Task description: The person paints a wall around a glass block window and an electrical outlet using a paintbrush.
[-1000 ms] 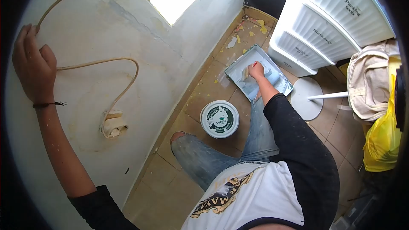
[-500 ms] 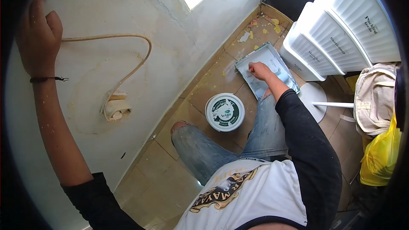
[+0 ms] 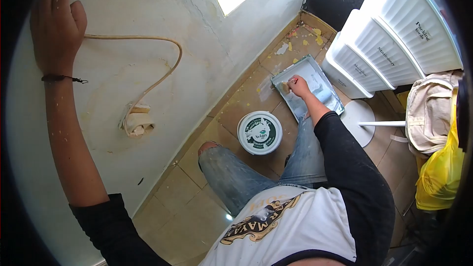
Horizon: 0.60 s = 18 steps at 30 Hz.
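Note:
Raised against the wall at the upper left, my left hand (image 3: 60, 29) has its fingers closed on a tan cable (image 3: 133, 37). That cable passes behind the hand and loops down to an uncovered wall socket (image 3: 140, 124). My right hand (image 3: 299, 86) is closed over the paint tray (image 3: 322, 74) on the floor. It grips what looks like a small paintbrush (image 3: 285, 87) with tan bristles; the fingers hide its handle. White-grey paint coats the tray. A lidded paint bucket (image 3: 260, 133) with a green and white label stands between my legs.
White labelled storage drawers (image 3: 389, 44) rise at the right, close to the tray. Beside them are a round white stand base (image 3: 358, 123), a beige bag (image 3: 433, 106) and a yellow plastic bag (image 3: 438, 180). Paint flakes (image 3: 290, 47) litter the tiles along the wall (image 3: 187, 83).
My right hand has shifted slightly within the tray, and the tan bristles now show beside it. My left hand stays at the cable; the whole view has shifted a little.

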Available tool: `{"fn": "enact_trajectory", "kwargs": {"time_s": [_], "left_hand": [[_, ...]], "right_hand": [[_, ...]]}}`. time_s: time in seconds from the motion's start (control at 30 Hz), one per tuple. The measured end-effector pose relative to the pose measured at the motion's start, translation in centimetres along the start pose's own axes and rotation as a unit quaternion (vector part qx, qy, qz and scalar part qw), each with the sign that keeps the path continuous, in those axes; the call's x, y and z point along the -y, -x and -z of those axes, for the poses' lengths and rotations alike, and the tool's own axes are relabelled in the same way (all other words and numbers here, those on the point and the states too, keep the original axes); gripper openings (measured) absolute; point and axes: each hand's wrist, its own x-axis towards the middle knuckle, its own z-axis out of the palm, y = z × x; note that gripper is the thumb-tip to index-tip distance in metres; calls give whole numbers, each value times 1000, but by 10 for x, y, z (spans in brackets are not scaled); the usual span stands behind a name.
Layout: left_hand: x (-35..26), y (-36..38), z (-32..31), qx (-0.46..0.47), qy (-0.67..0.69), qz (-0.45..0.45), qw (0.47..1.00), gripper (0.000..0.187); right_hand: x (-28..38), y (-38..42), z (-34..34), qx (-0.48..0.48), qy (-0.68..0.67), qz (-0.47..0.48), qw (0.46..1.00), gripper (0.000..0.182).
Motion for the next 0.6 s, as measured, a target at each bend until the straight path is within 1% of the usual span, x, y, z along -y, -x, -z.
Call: {"fn": "enact_trajectory", "kwargs": {"time_s": [0.07, 0.1, 0.13, 0.17, 0.2, 0.23, 0.27, 0.33, 0.37, 0.43, 0.47, 0.53, 0.6], "left_hand": [[-3, -2, 3, -1, 3, -1, 1000, 35], [-6, -4, 6, -6, 1, 4, 1000, 36], [-8, -4, 8, -10, -1, 9, 1000, 36], [-8, -5, 9, -8, -4, 8, 1000, 36], [-8, -6, 9, -8, 9, 13, 1000, 36], [-9, -6, 8, -7, 21, 16, 1000, 36], [-9, -6, 7, -3, 19, 15, 1000, 36], [-10, -6, 8, -21, 18, 16, 1000, 36], [-12, -7, 11, -17, 15, 14, 1000, 36], [-17, -14, 18, -28, 79, 13, 996, 33], [-12, -10, 13, -27, 79, 12, 996, 33], [1, 1, -2, -11, 16, -1, 1000, 36], [0, -1, -1, -11, 13, -5, 1000, 36]], "right_hand": [[-30, -11, -21, 39, -123, -118, 985, 12], [-43, -15, -27, 25, -155, -131, 979, 12], [-32, -11, -19, 26, -155, -129, 979, 12], [-22, -5, -8, 19, -247, -196, 949, 15], [-10, 1, 1, 12, -336, -261, 905, 19], [-7, 3, 7, -7, -374, -271, 887, 27], [-5, 5, 14, -2, -374, -271, 887, 27], [5, 9, 29, -64, -475, -296, 826, 29], [9, 11, 32, -59, -475, -296, 827, 29], [15, 19, 35, -73, -546, -250, 797, 27], [19, 25, 29, -72, -545, -251, 796, 27], [42, 44, 5, -76, -611, -221, 756, 23], [65, 63, -36, -58, -638, -181, 746, 22]]}}
